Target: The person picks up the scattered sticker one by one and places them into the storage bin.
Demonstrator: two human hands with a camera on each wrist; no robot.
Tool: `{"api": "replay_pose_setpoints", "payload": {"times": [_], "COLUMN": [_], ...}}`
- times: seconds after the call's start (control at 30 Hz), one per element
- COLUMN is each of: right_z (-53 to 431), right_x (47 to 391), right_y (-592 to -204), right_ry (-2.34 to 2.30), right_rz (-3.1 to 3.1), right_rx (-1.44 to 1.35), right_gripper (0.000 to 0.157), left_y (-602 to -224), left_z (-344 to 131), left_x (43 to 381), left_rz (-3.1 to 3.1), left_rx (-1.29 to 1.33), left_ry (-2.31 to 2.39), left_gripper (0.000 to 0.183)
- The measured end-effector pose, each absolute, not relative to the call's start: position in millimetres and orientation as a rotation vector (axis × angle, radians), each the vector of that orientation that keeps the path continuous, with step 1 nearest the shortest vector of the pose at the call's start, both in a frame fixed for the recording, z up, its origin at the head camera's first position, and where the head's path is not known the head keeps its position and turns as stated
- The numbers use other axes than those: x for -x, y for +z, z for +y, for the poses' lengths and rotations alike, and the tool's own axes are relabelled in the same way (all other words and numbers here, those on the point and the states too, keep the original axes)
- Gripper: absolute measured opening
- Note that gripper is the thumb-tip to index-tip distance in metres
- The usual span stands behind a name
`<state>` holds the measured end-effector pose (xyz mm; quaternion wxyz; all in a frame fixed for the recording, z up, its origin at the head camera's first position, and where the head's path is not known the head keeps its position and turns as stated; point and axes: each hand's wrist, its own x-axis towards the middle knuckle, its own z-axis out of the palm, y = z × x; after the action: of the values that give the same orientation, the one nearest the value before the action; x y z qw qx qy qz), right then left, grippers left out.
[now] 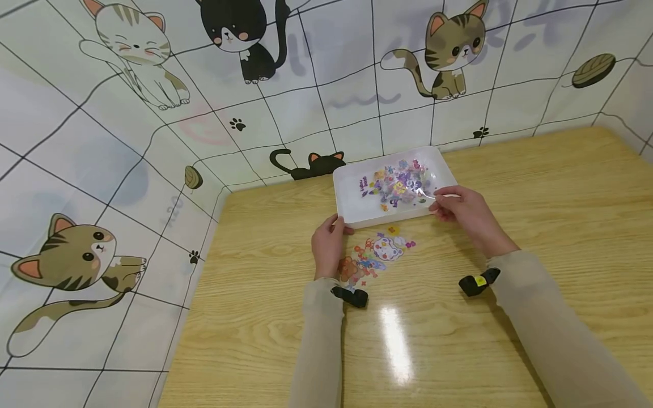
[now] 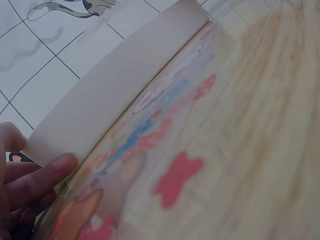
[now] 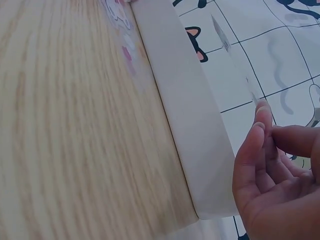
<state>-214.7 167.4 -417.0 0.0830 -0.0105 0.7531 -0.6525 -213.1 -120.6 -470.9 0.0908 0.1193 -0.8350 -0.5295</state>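
A white shallow tray (image 1: 357,209) stands against the back wall, holding a pile of small clear stickers (image 1: 400,184) in purple, yellow and blue. My left hand (image 1: 329,241) grips the tray's front left corner, fingers (image 2: 42,180) against its outer side. At the tray's front right, my right hand (image 1: 466,215) pinches the end of a thin, glossy, pale piece (image 3: 235,57), seen nearly edge-on, its kind unclear. The piece points leftward over the pile. In front of the tray lie several stickers (image 1: 388,249), among them a white animal face and a brown bear.
The wooden table (image 1: 551,204) extends to the right and toward me. Cat-patterned sheeting (image 1: 347,102) rises behind it and along the left side. Black wrist cameras (image 1: 352,297) sit on both sleeves.
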Motion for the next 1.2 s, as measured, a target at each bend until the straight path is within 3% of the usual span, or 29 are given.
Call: {"api": "replay_pose_setpoints", "payload": {"times": [0.5, 1.2], "right_z": [167.2, 167.5], "right_x": [238.1, 263.0], "right_y": [-407.9, -412.5], "right_ry": [-1.957, -1.999], "right_rz": [2.318, 2.277], "right_rx": [-0.010, -0.131], "right_gripper": [0.051, 0.047], "left_y": [-470.0, -470.5], "left_z": [-121.8, -120.8], "left_x": [213.7, 213.3], "left_rz": [-2.484, -2.492], "left_rx": [-0.354, -0.380], "left_ry": [-1.552, -1.546], "left_gripper": [0.039, 0.039]}}
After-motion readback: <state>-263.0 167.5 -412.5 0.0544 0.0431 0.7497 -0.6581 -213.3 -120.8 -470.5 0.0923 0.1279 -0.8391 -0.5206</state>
